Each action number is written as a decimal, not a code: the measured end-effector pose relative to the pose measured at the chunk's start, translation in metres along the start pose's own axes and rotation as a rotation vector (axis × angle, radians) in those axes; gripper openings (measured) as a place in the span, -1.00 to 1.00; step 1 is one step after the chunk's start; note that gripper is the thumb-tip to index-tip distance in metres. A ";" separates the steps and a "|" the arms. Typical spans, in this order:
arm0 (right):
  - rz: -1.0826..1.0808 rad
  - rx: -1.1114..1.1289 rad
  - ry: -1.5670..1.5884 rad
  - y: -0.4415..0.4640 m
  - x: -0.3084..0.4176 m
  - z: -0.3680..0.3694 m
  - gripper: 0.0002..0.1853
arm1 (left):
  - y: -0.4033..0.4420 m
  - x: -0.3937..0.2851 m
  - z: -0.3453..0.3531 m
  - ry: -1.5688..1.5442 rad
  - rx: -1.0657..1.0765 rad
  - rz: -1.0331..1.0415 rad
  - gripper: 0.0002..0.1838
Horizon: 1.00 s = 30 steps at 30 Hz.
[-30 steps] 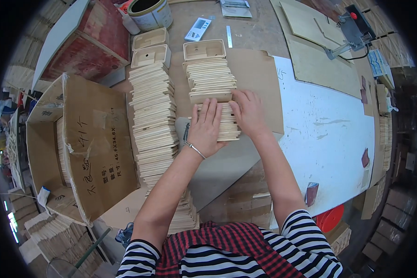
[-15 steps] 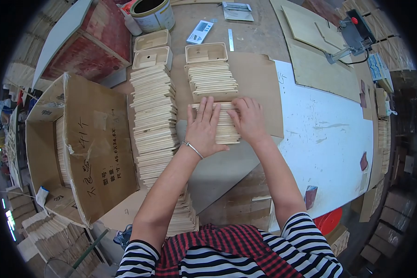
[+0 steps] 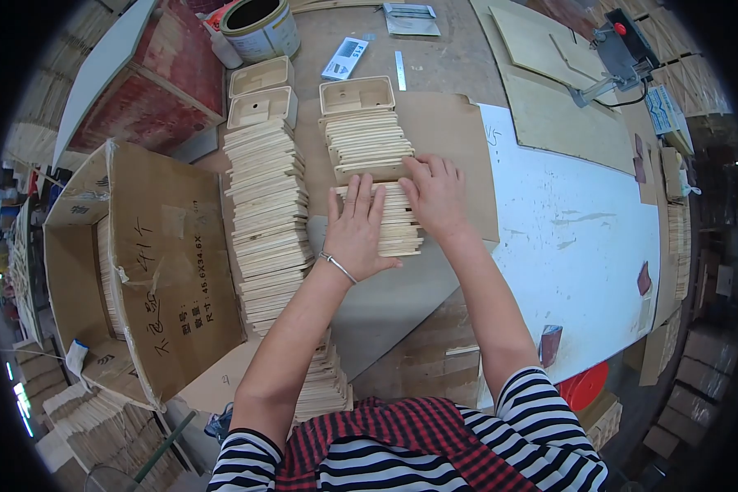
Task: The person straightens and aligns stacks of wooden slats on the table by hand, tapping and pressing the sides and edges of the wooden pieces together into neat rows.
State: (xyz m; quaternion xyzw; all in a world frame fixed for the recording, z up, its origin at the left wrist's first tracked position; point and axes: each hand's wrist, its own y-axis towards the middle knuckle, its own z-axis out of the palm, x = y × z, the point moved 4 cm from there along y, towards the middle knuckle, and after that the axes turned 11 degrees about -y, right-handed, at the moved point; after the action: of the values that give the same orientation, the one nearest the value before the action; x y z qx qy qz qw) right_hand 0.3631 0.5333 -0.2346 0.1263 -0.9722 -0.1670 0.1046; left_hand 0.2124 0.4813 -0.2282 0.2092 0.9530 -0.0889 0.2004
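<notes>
My left hand (image 3: 355, 225) lies flat with spread fingers over the left part of a short row of thin wooden pieces (image 3: 398, 220). At the right end of that row is my right hand (image 3: 435, 193), its thumb and forefinger apart around the row's upper corner. Just beyond my fingertips stands another row of wooden pieces (image 3: 369, 141), leaning against a shallow wooden tray (image 3: 357, 96). A long row of similar pieces (image 3: 268, 221) runs down the table to the left of my left hand. The undersides of my fingers are hidden.
An open cardboard box (image 3: 176, 271) stands at the left, with a red wooden box (image 3: 172, 74) behind it. A metal can (image 3: 262, 31), a steel ruler (image 3: 400, 71) and a small white packet (image 3: 344, 58) lie farther back. A white board (image 3: 578, 238) covers the right side.
My right hand has shifted slightly up and left since half a second ago, its thumb and forefinger now at the row's upper edge. My left hand stays on the row. The view has shifted slightly.
</notes>
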 end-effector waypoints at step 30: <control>0.042 0.042 0.134 0.000 -0.011 0.000 -0.78 | 0.008 0.010 0.011 -0.046 -0.207 0.118 0.34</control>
State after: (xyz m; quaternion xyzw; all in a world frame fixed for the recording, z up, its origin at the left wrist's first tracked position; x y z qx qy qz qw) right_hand 0.3730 0.5364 -0.2363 0.1188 -0.9687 -0.1357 0.1703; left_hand 0.2114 0.4897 -0.2429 0.2408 0.9383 0.0171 0.2476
